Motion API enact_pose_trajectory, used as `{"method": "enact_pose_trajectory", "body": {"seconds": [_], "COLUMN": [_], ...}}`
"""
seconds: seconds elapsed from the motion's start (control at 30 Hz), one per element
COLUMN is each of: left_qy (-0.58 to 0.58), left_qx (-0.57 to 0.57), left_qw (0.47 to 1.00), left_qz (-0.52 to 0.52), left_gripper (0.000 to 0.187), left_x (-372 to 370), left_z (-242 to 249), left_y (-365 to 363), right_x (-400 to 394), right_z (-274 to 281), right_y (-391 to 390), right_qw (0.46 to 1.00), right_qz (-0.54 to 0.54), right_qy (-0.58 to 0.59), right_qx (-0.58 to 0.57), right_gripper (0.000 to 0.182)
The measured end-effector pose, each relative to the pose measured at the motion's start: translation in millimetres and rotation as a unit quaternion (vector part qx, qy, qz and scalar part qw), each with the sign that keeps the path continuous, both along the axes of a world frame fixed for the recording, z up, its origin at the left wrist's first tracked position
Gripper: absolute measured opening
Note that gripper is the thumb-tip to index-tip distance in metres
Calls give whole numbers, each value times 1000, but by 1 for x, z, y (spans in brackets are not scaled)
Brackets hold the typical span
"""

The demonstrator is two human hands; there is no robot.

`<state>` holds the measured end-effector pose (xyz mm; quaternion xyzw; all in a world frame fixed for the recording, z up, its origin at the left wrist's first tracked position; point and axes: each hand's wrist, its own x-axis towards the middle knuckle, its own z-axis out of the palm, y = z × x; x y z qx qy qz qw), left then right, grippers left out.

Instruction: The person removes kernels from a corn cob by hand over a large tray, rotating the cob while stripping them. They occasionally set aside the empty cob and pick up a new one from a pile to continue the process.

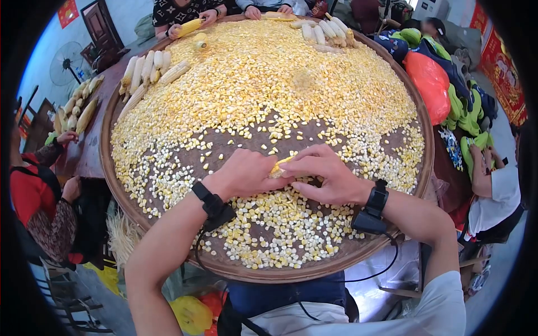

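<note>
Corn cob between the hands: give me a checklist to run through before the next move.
1. Left hand on the corn cob: ok.
2. Right hand firmly closed round it: cannot tell, the fingers hide the grip.
3. Cob over the round tray: ok.
4. Cob fully stripped: not ok, yellow kernels show on it.
5. Tray surface below bare: not ok, loose kernels lie there.
6. Co-workers' hands apart from yours: ok.

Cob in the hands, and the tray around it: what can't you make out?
All in the head view:
Cob: mostly hidden by the left hand and right hand.
Tray: far floor buried under kernels.
Person in the patterned top: head cut off by the top edge.
</note>
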<state>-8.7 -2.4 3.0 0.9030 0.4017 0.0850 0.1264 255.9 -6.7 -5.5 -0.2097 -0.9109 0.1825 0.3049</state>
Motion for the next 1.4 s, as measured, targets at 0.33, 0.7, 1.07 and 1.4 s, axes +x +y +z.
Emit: {"method": "enact_pose_trajectory", "body": {"seconds": [0.33, 0.7, 1.07, 1.4], "left_qy": [-3, 23, 0, 9], "left_qx": [-3, -50, 3, -24], "left_qw": [1000, 998, 1000, 1000], "left_qz": [-5, 26, -2, 3], "left_gripper": [71, 58, 62, 63], "left_x": [0, 1, 1, 5], "left_z": [-2, 7, -10, -1], "left_y": [1, -3, 3, 0], "right_x": [-6, -4, -2, 1], "right_z": [5, 5, 1, 11], "right_y": [-4, -5, -4, -4], "right_qw": [1000, 1000, 1000, 1000], "right_qz": [-3, -19, -25, -13], "right_qy": [14, 8, 10, 3], "right_qx": [26, -8, -1, -5], "right_gripper": [56, 39, 45, 46]}}
